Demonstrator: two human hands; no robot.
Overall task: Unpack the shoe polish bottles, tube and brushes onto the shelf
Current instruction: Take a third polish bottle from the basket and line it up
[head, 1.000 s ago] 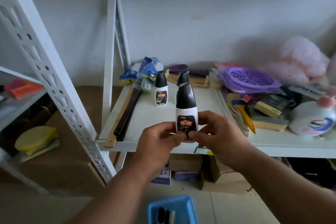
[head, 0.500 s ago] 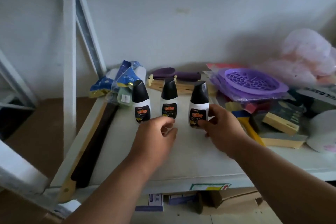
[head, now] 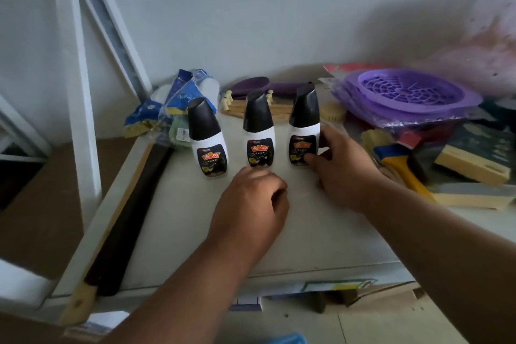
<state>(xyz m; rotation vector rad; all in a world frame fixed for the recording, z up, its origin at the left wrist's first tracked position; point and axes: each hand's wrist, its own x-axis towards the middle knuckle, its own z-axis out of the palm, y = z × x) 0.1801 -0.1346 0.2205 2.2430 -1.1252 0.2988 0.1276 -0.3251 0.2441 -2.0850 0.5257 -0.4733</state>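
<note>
Three shoe polish bottles standing upright in a row on the white shelf [head: 173, 232], black caps up, labels facing cam. Going L to R: long dark-and-wood brush [head: 122, 220] lying along shelf's L edge; blue/clear packets [head: 178, 103] sitting at back L corner, just behind left bottle [head: 208, 138]. Left bottle standing free, nothing touching it. Middle bottle [head: 258, 131] standing just R of it; left hand [head: 251, 204] hovering right in front of its base, fingers curled loosely inward, holding nothing — can't tell if fingertips are touching the bottle. Right bottle [head: 304, 127] being held low on the body by right hand [head: 343, 167]: thumb on label front, fingers wrapping round R side, base on shelf. Purple and wooden items lying behind bottles at back wall. Further R: purple strainer [head: 413, 95] sitting on stacked packs, yellow-handled brush [head: 402, 167] and wood-backed brushes [head: 472, 167] piling up at R end.
</note>
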